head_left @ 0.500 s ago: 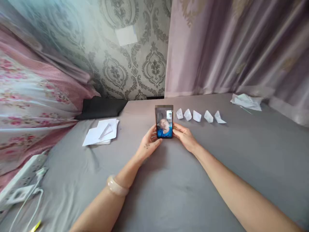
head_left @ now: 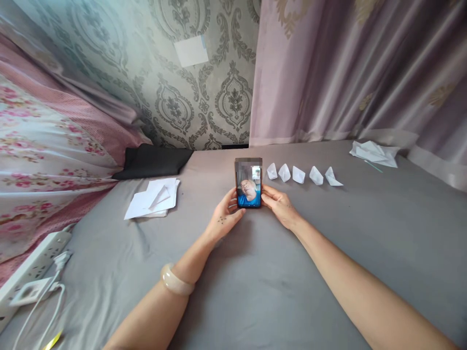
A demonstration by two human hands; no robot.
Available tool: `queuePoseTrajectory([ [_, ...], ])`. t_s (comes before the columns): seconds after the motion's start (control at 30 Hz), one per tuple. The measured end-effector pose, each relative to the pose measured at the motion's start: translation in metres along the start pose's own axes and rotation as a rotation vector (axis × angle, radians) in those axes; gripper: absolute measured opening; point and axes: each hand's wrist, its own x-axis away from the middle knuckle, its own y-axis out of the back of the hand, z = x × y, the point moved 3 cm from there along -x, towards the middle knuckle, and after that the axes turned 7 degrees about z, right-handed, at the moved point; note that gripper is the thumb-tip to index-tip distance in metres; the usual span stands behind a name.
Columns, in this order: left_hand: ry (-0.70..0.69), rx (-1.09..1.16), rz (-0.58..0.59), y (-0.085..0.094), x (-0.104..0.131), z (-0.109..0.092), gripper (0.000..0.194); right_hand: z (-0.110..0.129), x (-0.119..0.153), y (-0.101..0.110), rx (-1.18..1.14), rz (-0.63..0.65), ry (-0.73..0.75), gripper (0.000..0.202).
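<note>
At frame centre, the left hand and right hand clasped the phone by its sides, sensible for something likely stiff, slick, breakable

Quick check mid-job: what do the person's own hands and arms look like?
No sleeves or gloves show. The left hand has small dark marks on its back; a pale, glossy, rounded bangle circles that forearm. The right hand wears no visible jewellery.
</note>
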Motion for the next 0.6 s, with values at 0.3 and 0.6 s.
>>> queuePoseTrajectory([
  [0.3,0.006,-0.002,-0.005,0.0005,0.0007,0.0001,0.077,0.0011,-0.0002,-0.0007,0.001,0.017,0.011,0.044],
  [0.6,0.002,0.0,-0.007,0.0,0.0004,-0.001,0.075,0.0002,-0.0004,0.0007,0.004,0.005,0.022,0.046],
])
